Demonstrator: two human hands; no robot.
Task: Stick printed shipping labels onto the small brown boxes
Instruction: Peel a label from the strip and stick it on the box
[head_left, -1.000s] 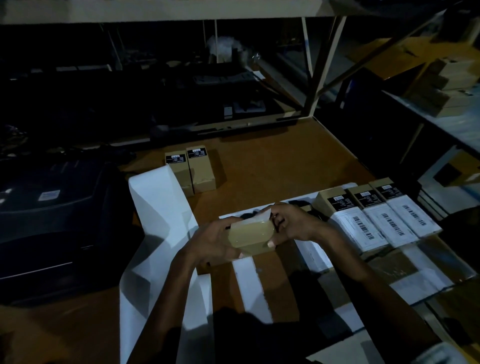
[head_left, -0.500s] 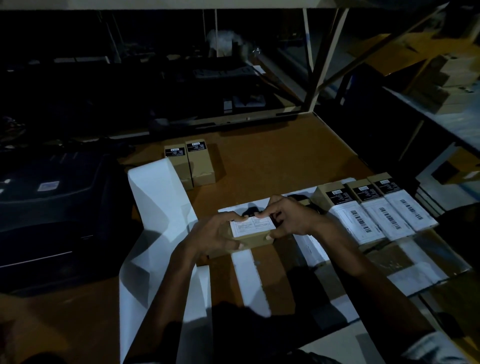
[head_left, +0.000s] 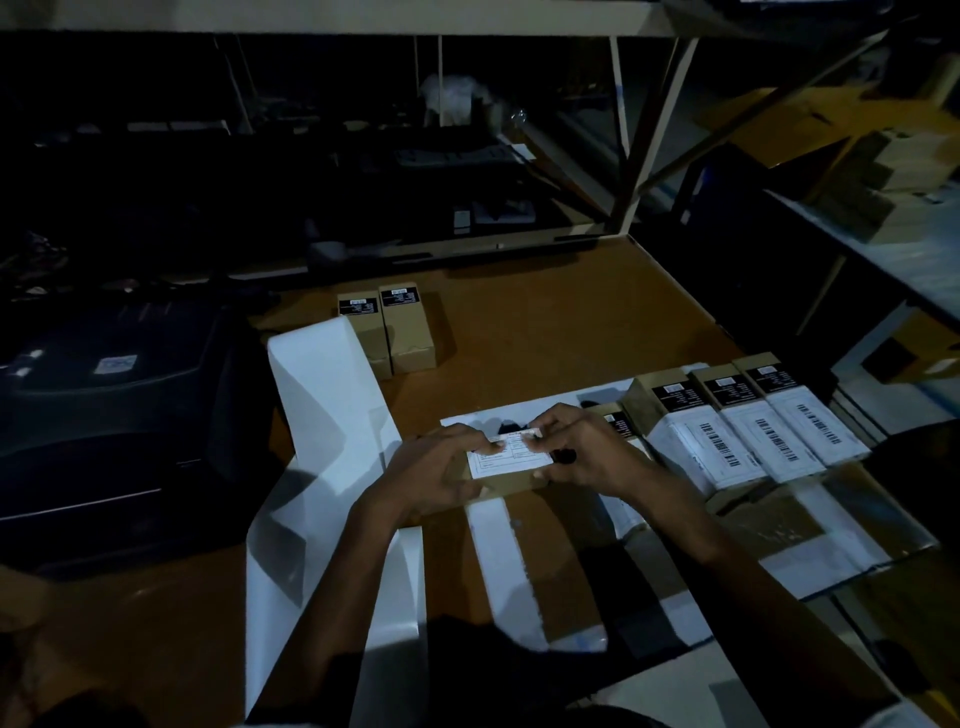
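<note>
At the centre of the frame both hands close around one small brown box (head_left: 501, 480) held low over the brown tabletop (head_left: 545, 322). The left hand (head_left: 434, 475) grips the box's left end with the fingers wrapped over its near side and the thumb pressed on the top edge, while the right hand (head_left: 584, 452) clasps the right end, its fingertips pinching the far edge of a white printed shipping label (head_left: 509, 456) that lies flat across the box's upper face. The print on this label is too small to read. Just to the right, three labelled boxes (head_left: 748, 415) lie side by side, touching each other, each with a black sticker at the far end and a white barcode label nearer the camera. Another box (head_left: 618, 421) with a black sticker shows partly behind the right hand. In the upper middle of the table, well apart from the hands, two more brown boxes (head_left: 387, 332) lie together, carrying black stickers only. A long strip of white label backing paper (head_left: 332, 415) runs from the left of centre down toward the bottom edge, passing under the left forearm. At the far left sits a dark label printer (head_left: 114, 405), dim in the low light. More white backing sheets (head_left: 498, 561) lie under and below the hands.
</note>
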